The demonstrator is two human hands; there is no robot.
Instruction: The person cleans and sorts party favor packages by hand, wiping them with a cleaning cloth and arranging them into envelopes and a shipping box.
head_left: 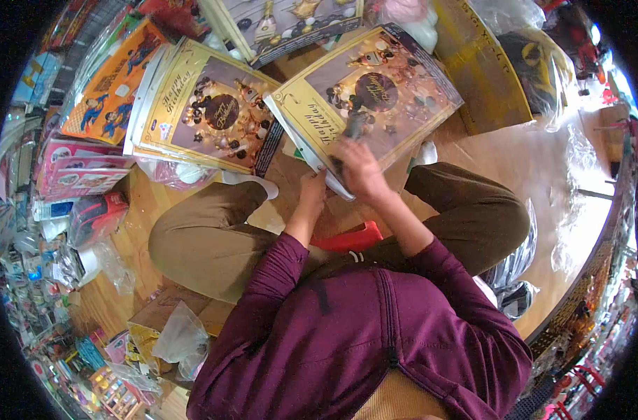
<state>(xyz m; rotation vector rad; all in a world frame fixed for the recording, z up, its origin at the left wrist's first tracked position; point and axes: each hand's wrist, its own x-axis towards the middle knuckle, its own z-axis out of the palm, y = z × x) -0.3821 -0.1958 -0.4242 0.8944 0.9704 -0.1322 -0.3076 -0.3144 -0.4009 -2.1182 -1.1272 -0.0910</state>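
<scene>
A stack of flat "Happy Birthday" balloon packs (375, 91), printed in gold and brown, lies tilted in front of me. My left hand (313, 194) is closed at the near edge of these packs, its fingertips partly hidden. Over the near corner is my right hand (363, 170), smeared by motion, with its fingers curled. A dark, blurred object (354, 127) shows at those fingers; its kind cannot be made out. Between my legs lies a red plastic thing (350, 236), partly covered by my right forearm.
More birthday packs (224, 115) are piled at the left, beside orange packs (116, 84) and pink packs (84, 168). Another pack (291, 24) lies at the back. An open cardboard box (483, 70) stands at the right. Plastic bags (182, 343) and a box lie at lower left.
</scene>
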